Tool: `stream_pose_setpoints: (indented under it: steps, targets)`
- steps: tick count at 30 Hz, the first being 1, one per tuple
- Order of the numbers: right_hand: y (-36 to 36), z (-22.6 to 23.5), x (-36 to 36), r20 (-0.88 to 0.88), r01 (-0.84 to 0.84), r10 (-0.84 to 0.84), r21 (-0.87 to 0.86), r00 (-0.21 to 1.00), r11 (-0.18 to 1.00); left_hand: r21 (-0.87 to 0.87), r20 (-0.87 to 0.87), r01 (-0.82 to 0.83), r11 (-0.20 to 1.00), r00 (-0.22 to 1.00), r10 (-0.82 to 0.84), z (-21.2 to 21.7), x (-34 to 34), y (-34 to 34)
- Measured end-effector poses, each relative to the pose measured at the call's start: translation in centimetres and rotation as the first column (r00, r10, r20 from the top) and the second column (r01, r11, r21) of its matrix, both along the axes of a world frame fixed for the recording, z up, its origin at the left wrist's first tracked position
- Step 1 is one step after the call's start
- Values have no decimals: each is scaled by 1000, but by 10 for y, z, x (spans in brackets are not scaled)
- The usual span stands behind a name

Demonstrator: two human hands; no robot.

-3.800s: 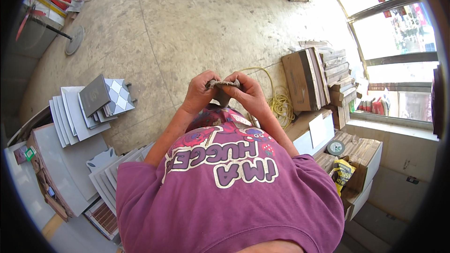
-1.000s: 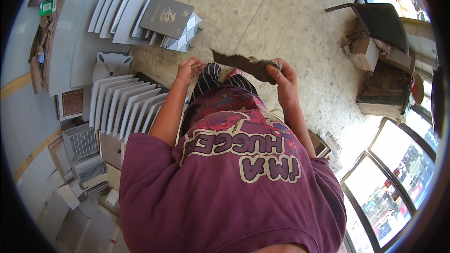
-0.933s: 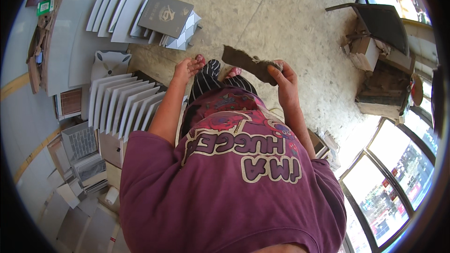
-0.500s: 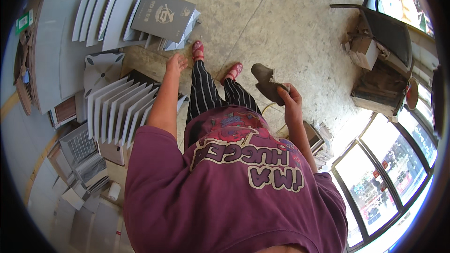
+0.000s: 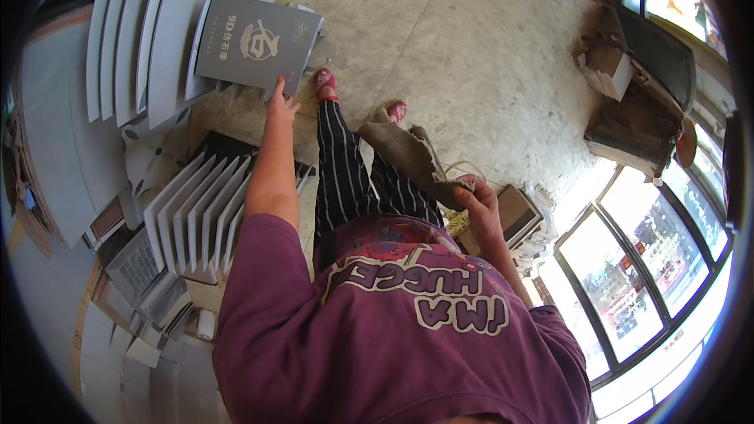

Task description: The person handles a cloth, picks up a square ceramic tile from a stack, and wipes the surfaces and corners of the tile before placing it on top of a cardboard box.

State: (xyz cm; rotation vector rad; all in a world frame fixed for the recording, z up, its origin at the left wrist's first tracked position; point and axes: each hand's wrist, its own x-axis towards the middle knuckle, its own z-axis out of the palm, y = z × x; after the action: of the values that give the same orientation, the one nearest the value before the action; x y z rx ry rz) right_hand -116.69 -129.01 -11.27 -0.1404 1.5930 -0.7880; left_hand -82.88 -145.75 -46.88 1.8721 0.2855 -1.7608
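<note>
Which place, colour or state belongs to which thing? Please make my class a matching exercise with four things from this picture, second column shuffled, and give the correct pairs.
Things:
1. Ragged cloth
2. Shoes
3. Left hand
4. Trousers

Descriptions:
A. black with pale stripes
B. at the edge of a grey board that bears a pale emblem
C. pinched near one end by the right hand
D. red

Correct pairs: 1-C, 2-D, 3-B, 4-A
</note>
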Motion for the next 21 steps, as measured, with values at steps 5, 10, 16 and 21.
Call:
stream_pose_setpoints:
  steps: [5,10,16,21]
  targets:
    - [-4,-6,-1,7,6,-6,26,1000,1000,23,31,-223,974,974,222,-26,10,-7]
    - [-12,-10,-2,-25,26,-26,30,999,999,-35,-12,-335,942,942,335,-39,18,-6]
    - [-12,-15,-8,-14,30,-29,27,999,999,-231,-133,-381,895,924,359,0,13,-8]
    - [-14,-10,-5,10,61,-61,-9,998,998,-262,-165,-474,841,880,445,18,26,-10]
